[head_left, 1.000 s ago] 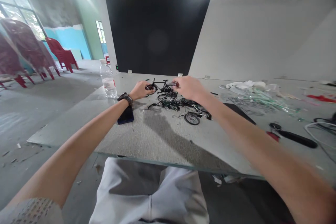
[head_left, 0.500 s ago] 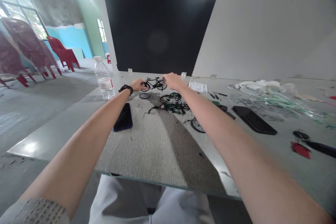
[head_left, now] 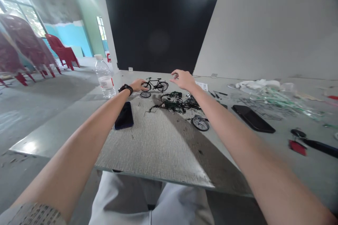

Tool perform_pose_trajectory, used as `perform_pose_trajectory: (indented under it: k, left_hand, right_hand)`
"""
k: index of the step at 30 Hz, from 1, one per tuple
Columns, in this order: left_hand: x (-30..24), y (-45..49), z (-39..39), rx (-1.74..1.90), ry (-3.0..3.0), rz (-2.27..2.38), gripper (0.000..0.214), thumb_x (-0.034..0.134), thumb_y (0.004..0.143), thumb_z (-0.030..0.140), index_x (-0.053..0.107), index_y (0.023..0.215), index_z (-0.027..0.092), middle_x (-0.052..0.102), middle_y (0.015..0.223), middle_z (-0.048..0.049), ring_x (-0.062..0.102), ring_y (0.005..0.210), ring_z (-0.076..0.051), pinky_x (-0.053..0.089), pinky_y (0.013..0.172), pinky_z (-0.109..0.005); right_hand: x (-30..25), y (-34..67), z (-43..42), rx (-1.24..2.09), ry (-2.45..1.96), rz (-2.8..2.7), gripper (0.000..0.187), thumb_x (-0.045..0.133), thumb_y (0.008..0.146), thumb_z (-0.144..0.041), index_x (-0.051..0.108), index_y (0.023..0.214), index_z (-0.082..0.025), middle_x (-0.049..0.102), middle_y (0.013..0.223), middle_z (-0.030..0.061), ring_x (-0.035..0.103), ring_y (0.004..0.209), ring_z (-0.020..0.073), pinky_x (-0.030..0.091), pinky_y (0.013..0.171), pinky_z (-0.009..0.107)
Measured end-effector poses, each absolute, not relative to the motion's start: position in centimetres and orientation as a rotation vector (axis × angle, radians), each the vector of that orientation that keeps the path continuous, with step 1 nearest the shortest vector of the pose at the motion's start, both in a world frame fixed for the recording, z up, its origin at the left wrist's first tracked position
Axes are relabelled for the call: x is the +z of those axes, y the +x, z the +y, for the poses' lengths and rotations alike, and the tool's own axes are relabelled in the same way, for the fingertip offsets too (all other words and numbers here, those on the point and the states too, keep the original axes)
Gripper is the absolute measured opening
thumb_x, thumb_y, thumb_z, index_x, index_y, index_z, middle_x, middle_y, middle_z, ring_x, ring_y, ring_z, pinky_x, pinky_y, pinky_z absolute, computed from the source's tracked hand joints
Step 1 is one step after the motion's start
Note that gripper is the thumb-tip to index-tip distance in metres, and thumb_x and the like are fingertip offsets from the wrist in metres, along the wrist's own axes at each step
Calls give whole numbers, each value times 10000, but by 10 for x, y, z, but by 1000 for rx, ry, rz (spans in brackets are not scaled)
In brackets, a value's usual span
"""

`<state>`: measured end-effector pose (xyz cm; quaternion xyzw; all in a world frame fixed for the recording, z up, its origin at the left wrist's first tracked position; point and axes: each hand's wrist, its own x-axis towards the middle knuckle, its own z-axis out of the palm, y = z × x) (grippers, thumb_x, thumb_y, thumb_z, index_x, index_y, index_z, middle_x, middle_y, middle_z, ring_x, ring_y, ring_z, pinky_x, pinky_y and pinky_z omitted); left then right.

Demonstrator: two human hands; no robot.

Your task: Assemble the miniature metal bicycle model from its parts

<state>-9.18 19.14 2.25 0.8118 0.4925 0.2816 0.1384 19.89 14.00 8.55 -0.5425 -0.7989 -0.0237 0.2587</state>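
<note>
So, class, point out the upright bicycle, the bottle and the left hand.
Upright bicycle [head_left: 157, 85], head view: middle of the frame.
Bottle [head_left: 106, 82], head view: the label.
Left hand [head_left: 137, 85], head view: back of the hand.

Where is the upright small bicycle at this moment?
In the head view, the small bicycle stands slightly left of centre, before the black panel; the left hand holds its front wheel, just beyond a loose wheel.

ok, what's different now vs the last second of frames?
Right hand let go of the bike's rear end and drew off to the right, fingers parted. Bike shifted slightly left. Unchanged: left hand at the front wheel, bottle in place.
</note>
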Motion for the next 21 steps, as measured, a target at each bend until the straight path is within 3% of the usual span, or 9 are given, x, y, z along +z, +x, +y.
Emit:
perform_pose_trajectory:
  k: [3,5,7,10,14,18,21]
  left_hand:
    - [27,-95,176,994,2305,1590,542,760,779,439,644,1182,97,651,1114,-153,590,1020,-278,452,932,-386]
    - [30,-93,158,1374,2328,1669,441,682,868,439,655,1177,126,603,1178,-143,576,1055,-257,434,989,-391]
    - [32,-85,135,1517,2440,1608,342,606,930,442,684,1116,167,588,1165,-118,558,1092,-252,423,1013,-395]
    - [34,-59,104,1286,2650,1417,342,540,965,466,704,1072,186,606,1129,-100,574,1040,-240,457,954,-373]
    - [35,-5,87,713,2863,1172,374,467,1000,435,715,1157,203,648,1187,-105,615,986,-230,475,857,-328]
    - [32,42,94,505,2877,1139,359,550,960,448,762,1098,194,747,1013,-115,674,889,-236,489,758,-295]
    - [27,59,101,446,2856,1148,227,667,897,327,780,1053,206,775,992,-114,701,926,-256,500,780,-303]
  right_hand:
    - [90,225,109,-137,-1452,-2126,253,637,896,-321,710,1094,-182,753,1020,104,675,931,255,487,844,391]
    - [85,246,90,-110,-1481,-2148,221,628,890,-311,728,1033,-175,756,952,106,685,859,241,501,800,381]
    - [74,266,74,-40,-1571,-2201,225,631,881,-328,742,996,-169,759,929,114,690,810,241,511,741,378]
    - [55,289,61,-46,-1669,-2218,244,595,898,-345,760,954,-174,763,988,125,698,850,262,512,711,376]
    - [41,302,54,-115,-1751,-2173,249,560,912,-332,767,931,-194,770,984,108,697,878,280,499,677,368]
    - [42,300,45,-148,-1743,-2148,272,532,931,-343,759,967,-198,764,992,118,687,866,281,490,650,365]
    - [42,299,40,-146,-1744,-2130,253,540,922,-343,761,968,-230,763,986,111,677,899,293,494,642,368]
